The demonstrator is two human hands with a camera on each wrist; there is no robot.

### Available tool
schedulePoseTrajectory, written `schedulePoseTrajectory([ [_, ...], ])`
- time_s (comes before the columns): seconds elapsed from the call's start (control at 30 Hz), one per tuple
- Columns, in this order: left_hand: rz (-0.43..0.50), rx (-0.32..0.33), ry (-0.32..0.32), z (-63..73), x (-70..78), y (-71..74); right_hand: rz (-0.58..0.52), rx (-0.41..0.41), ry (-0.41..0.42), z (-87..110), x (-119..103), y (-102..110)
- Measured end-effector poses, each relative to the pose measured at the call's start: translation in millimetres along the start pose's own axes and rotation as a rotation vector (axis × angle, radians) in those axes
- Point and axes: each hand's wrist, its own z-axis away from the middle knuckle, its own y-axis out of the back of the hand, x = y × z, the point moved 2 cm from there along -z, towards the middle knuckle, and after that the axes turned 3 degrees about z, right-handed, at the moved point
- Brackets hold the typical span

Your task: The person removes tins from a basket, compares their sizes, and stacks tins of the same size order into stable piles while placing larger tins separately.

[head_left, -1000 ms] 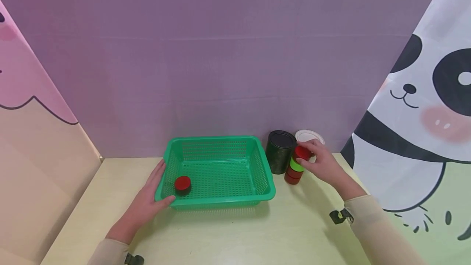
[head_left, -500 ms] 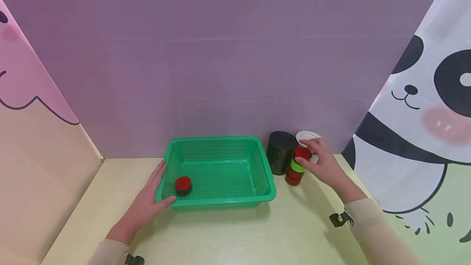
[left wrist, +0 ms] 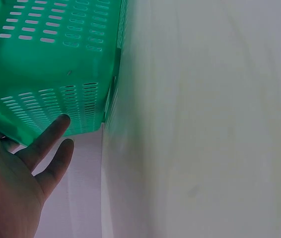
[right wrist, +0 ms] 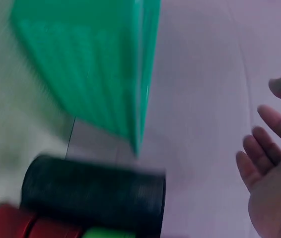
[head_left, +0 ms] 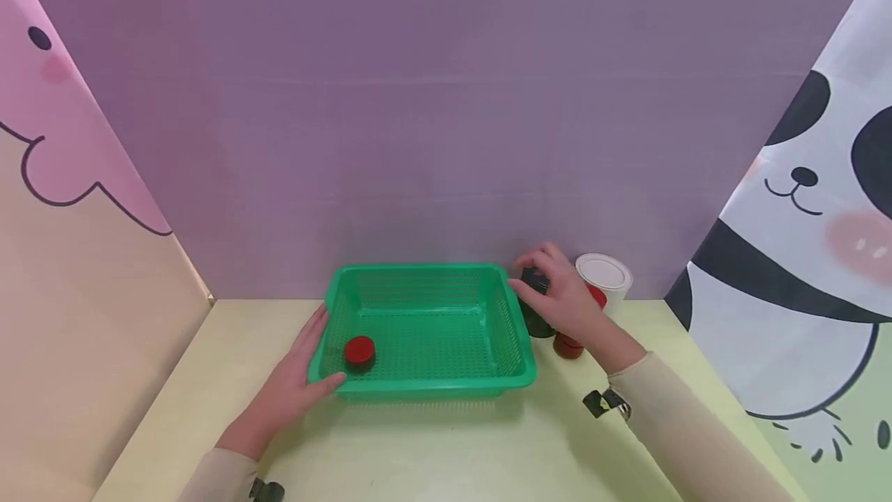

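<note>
My left hand (head_left: 296, 378) rests on the left end of a green plastic basket (head_left: 439, 387), thumb at the front rim and fingers stretched along the side. In the left wrist view its straight fingers lie against the perforated wall. A round red-topped piece (head_left: 359, 350) lies inside the basket at the left. My right hand (head_left: 557, 293) hovers, fingers parted and holding nothing, over a black can (head_left: 538, 324) beside the basket's right end. Behind that wrist, partly hidden, stands a stack of round red pieces (head_left: 568, 346); the right wrist view shows a green piece (right wrist: 108, 232) in it.
A white lidded tub (head_left: 605, 273) stands behind the stack, near the back wall. A purple cloth backdrop (head_left: 432, 122) rises right behind the basket and can. Printed side panels flank the pale wooden table (head_left: 446, 455).
My right hand has left the top of the red and green stack and moved left over the black can. The left hand keeps its place on the basket. The head view has shifted slightly.
</note>
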Motion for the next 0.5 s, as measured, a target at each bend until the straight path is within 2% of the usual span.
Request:
schedulePoseTrajectory([
  [0.13, 0.001, -0.002, -0.002, -1.8, 2.8, -1.6, -0.026, -0.189, 0.067, -25.6, -14, -33],
  [0.27, -0.006, -0.007, -0.004, -2.1, 2.1, -3.4, -0.087, -0.363, 0.08, -42.0, -24, -65],
  [0.4, -0.014, -0.004, 0.004, -1.6, 2.5, -1.9, -0.108, -0.502, 0.085, -55.1, -36, -91],
  [0.5, -0.019, 0.001, 0.005, -2.9, 3.8, -1.1, -0.103, -0.582, 0.099, -64.4, -46, -102],
])
